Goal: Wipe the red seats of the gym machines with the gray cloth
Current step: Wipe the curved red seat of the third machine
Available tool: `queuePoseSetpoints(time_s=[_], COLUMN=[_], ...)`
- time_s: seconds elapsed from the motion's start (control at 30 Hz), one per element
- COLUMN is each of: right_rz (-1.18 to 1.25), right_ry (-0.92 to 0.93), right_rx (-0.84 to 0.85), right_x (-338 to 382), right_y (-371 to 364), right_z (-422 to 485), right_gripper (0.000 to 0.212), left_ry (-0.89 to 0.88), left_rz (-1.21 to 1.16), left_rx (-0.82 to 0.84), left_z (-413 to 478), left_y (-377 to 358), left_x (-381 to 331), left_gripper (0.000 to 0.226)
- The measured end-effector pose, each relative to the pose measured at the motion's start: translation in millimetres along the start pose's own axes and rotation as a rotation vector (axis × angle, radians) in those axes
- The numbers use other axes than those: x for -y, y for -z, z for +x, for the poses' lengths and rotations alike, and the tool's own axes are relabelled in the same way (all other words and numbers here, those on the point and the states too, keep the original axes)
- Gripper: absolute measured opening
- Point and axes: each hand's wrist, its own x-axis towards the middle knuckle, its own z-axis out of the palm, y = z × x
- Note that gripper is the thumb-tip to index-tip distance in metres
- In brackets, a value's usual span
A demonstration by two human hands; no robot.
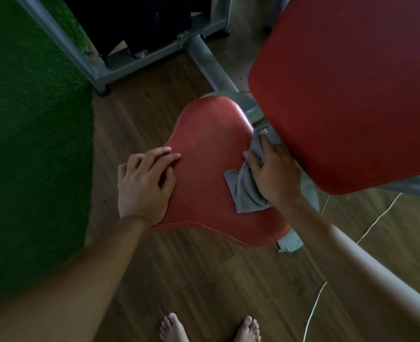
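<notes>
One seat [204, 154], red: cloth [244, 191] bunched on its right side, grasped under right grip [273, 171] — left grip [146, 183] laid flat on left edge, fingers relaxed.

Wood-look floor [154, 280] w/ green turf [31, 119] along left, gray machine frame [205, 60] standing on it, thin white cord [314, 308] trailing at right, bare feet [172, 329] at bottom. Above floor, red seat [204, 193] w/ gray cloth [246, 188] lying on its right part.
</notes>
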Motion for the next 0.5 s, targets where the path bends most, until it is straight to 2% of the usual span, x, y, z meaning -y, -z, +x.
queuePoseSetpoints(time_s=[0.1,0.23,0.3,0.5], right_rz=[-0.071,0.050,0.058,-0.205], right_ry=[0.017,-0.059,-0.039,0.009], right_rx=[-0.036,0.040,0.018,-0.020], right_x=[2.8,21.4,18.7,28.7], right_y=[-3.0,-3.6,-3.8,-7.6], right_z=[7.5,37.3,31.9,28.4], right_gripper=[0.061,0.054,0.054,0.058], left_ry=[0.000,0.005,0.008,0.011], left_rz=[0.010,0.017,0.010,-0.007], left_rx=[0.003,0.011,0.016,0.023], left_z=[1.2,1.6,1.3,1.3], left_y=[-0.6,0.4,0.7,1.0], left_x=[0.2,0.4,0.7,2.1], left_gripper=[0.036,0.035,0.035,0.036])
